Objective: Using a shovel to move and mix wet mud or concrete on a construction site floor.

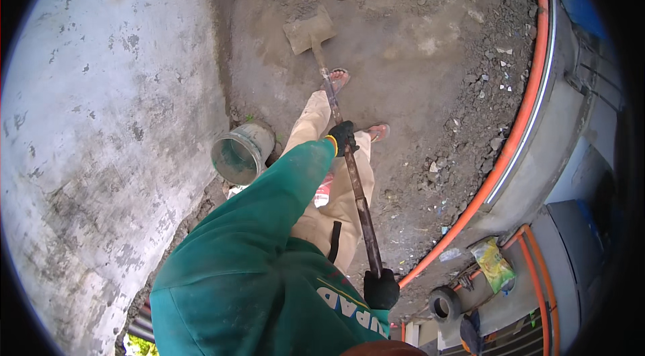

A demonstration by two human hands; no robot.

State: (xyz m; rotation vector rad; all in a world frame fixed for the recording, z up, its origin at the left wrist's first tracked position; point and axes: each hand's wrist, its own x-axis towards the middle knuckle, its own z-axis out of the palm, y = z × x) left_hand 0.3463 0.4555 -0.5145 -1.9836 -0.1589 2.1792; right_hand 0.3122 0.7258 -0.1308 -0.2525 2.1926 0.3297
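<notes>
A long-handled shovel (pixel 361 205) slants across the view in front of me. Its flat, mud-coated blade (pixel 310 29) rests on the damp grey ground beyond my feet. Partway down the shaft, my left hand (pixel 342 138) in a black glove with a yellow cuff is wrapped round it. My right hand (pixel 381 289), also black-gloved, is closed round the top end of the handle near my right side. Its fingers are partly hidden. My feet in sandals stand on either side of the lower shaft.
A dirty bucket (pixel 240 154) lies tipped beside my left leg, near a peeling whitish wall (pixel 107 114). Rubble and soil (pixel 470 107) line the right side, along a curving orange pipe (pixel 523 117). A small tire (pixel 444 303) and a yellow-green bag (pixel 494 265) lie lower right.
</notes>
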